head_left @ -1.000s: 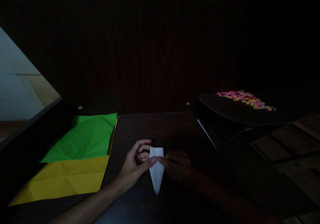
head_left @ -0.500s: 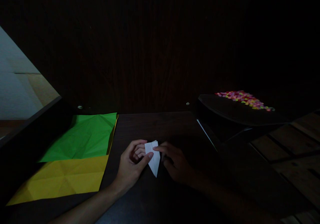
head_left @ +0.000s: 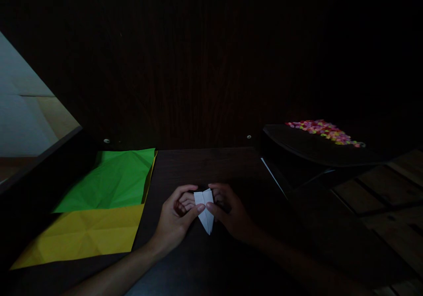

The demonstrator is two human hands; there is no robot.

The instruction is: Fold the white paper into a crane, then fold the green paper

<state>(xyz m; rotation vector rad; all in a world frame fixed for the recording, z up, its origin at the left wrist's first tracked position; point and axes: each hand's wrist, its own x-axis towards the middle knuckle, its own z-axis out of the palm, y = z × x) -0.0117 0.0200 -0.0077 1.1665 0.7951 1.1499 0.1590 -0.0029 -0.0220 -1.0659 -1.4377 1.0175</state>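
A small folded white paper piece (head_left: 205,208), narrow and pointed at its near end, is held just above the dark table (head_left: 205,163). My left hand (head_left: 176,219) pinches its left side with thumb and fingers. My right hand (head_left: 229,212), in deep shadow, pinches its right side, thumb on the front. Both hands meet at the paper's upper half.
A creased green paper sheet (head_left: 112,179) lies on a yellow sheet (head_left: 82,234) at the left of the table. A dark tray (head_left: 313,148) with several small colourful pieces (head_left: 325,131) stands at the right. A dark wooden wall rises behind.
The white paper was lying long and pointed on the table; it has been lifted, turned, and now looks shorter, held by both hands. My right hand moved in to grip it.
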